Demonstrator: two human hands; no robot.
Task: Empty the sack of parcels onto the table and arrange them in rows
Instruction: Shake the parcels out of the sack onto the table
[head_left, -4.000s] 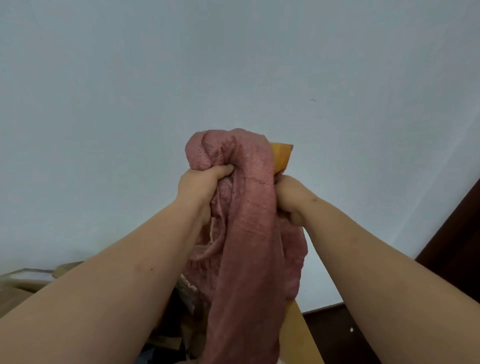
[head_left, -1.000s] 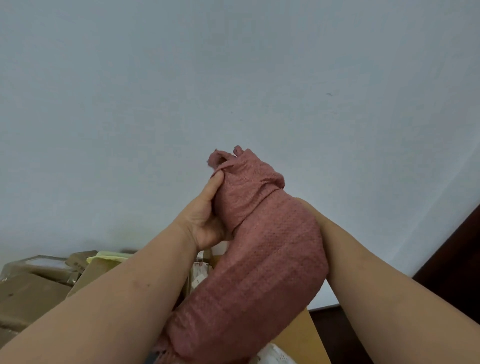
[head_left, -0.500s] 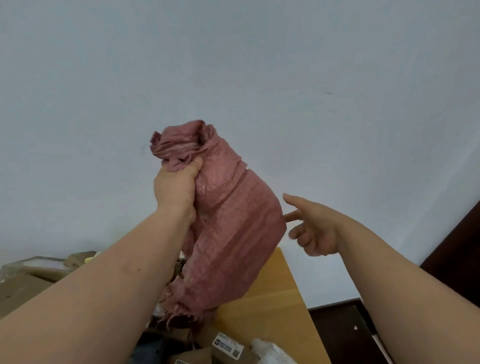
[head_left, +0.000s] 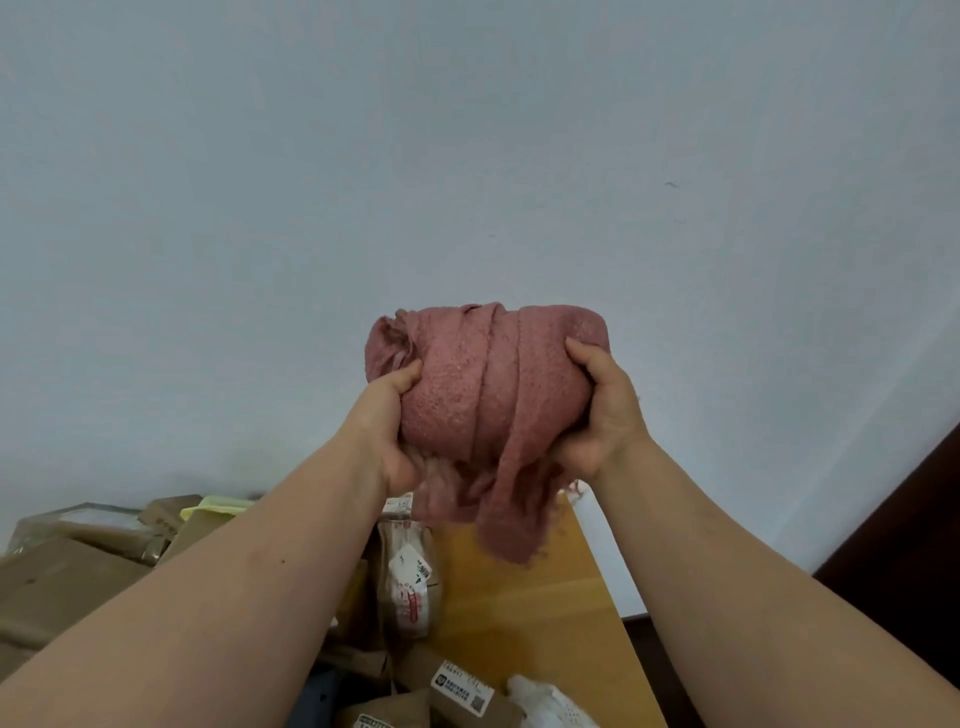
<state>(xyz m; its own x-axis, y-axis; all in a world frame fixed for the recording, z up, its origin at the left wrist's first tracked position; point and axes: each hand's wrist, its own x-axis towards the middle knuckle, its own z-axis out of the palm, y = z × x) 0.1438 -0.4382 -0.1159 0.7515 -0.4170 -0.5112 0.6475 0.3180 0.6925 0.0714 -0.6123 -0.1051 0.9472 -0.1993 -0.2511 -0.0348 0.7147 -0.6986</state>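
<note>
Half a second ago only the left hand gripped the sack while the right hand hung free beside it with a finger pointing; now both hands have closed in and the cloth is bunched into a ball between them. That pink woven sack (head_left: 485, 387) is held up in front of the pale wall (head_left: 467, 156), well above the wooden table (head_left: 524, 587), with one loose frayed flap hanging from its underside. It looks limp and light, so my guess is that it is already emptied and is being wadded up to get it out of the way. Left hand (head_left: 395, 415) clasps the ball from the left, thumb pressed into the front and fingers curled underneath. Right hand (head_left: 597, 410) cups it from the right, thumb on the upper edge and palm against the side; the pressing from both sides is what keeps the slack fabric compact.

Below lie the parcels: a clear plastic-wrapped parcel (head_left: 410, 582) with a white label stands just under the sack, brown cardboard boxes (head_left: 67, 577) are heaped at the left behind the forearm, and a labelled kraft parcel (head_left: 462, 693) and a white mesh-wrapped item (head_left: 550, 709) lie near the bottom edge. They are jumbled, so arranging in rows seems not yet begun
</note>
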